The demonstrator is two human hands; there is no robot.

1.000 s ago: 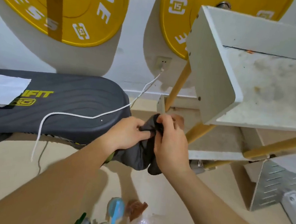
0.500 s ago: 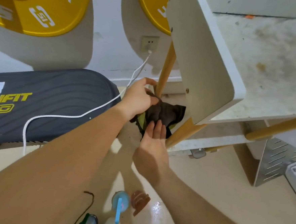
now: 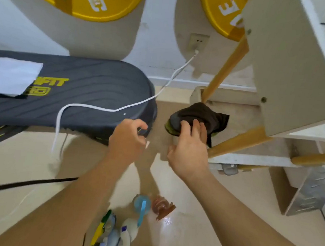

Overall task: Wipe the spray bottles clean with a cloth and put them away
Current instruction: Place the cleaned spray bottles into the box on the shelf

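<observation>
A dark cloth (image 3: 202, 114) with a green-yellow underside lies bunched on the left end of the white rack's bottom shelf (image 3: 241, 116). My right hand (image 3: 188, 149) rests its straight fingers on the cloth's near edge, thumb held apart. My left hand (image 3: 126, 139) hovers to the left beside the bench end, fingers loosely curled, holding nothing. On the floor near me stand spray bottles: a blue one (image 3: 141, 204), a brown one (image 3: 162, 206), one with a green-yellow trigger (image 3: 102, 226) and a white one (image 3: 127, 231).
A dark padded bench (image 3: 82, 98) lies at the left with a white cable (image 3: 101, 108) draped over it from the wall socket (image 3: 198, 41). A black cable (image 3: 28, 182) crosses the floor. Yellow weight plates (image 3: 101, 1) hang above. A metal bracket (image 3: 310, 190) stands at right.
Both hands gripped the cloth a second ago and carried it to the bottom shelf. My left hand has since let go and drawn back left; my right hand still touches it.
</observation>
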